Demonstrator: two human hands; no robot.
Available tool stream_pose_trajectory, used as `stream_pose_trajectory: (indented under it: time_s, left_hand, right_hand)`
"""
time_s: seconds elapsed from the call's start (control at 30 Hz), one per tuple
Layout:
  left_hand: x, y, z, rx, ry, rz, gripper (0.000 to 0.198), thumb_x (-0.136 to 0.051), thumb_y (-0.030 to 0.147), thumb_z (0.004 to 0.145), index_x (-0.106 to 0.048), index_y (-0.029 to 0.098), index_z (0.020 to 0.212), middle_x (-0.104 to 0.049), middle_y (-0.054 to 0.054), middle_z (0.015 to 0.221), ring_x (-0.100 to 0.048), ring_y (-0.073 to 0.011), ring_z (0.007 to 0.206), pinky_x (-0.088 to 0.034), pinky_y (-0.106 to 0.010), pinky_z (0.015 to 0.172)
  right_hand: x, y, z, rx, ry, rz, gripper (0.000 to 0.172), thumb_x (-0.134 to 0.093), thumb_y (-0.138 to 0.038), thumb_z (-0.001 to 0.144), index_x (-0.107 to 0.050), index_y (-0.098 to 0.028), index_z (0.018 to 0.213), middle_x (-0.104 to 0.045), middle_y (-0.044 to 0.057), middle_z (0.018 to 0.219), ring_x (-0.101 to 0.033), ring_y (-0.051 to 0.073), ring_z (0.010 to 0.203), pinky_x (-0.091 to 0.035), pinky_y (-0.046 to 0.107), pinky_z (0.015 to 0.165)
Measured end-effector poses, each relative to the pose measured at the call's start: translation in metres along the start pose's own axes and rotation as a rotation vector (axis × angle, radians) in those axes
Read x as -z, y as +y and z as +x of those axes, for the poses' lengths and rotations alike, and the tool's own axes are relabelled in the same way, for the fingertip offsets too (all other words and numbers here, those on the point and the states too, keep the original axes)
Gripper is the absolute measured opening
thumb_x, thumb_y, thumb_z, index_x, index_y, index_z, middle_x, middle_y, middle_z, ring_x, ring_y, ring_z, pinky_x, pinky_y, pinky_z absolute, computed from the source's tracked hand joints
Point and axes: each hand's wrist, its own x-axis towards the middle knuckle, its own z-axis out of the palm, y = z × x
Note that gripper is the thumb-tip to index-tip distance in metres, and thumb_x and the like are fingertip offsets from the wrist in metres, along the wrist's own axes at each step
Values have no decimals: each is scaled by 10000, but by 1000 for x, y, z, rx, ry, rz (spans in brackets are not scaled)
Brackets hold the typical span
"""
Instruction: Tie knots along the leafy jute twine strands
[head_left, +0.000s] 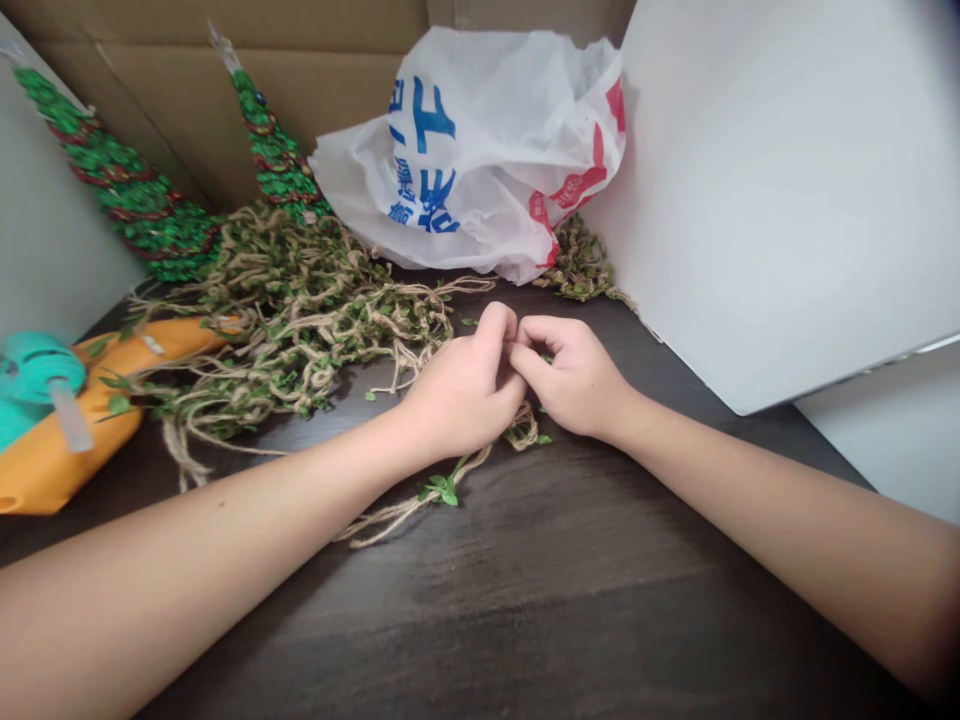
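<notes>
1. The heap of leafy twine [300,300] is thick with knots, so much seems done; finished lengths can't be told from unfinished.
2. In front of the heap, a leafy strand [442,487] trails loose ends under the hands, suggesting work left.
3. Left hand [469,390] and right hand [570,375], right of the heap, meet, fingers curled; the pinch is hidden, so I cannot tell whether either grip clamps the strand.
4. Left of the heap: turquoise tool [41,365], orange pouch [172,342] tangled with stray twine.
5. Behind it: two tinsel trees [127,185], then a plastic bag [495,120] partly covering a smaller bundle [581,262].
6. Far right of it, a white panel [772,200] limits the counter [525,620].
</notes>
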Motion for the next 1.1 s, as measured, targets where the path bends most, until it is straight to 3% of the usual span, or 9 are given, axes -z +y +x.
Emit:
stream_pose_trajectory:
  time_s: [1.1]
  left_hand:
    - [-3, -3, 0, -15, 5, -15, 223, -493, 150, 829, -387, 223, 1010, -501, 34, 718, -471, -142, 595, -373, -278, 589]
  right_hand:
    - [0, 1, 0, 11, 13, -6, 241, -524, -143, 813, -429, -187, 596, -461, -43, 591, -426, 105, 600, -341, 285, 601]
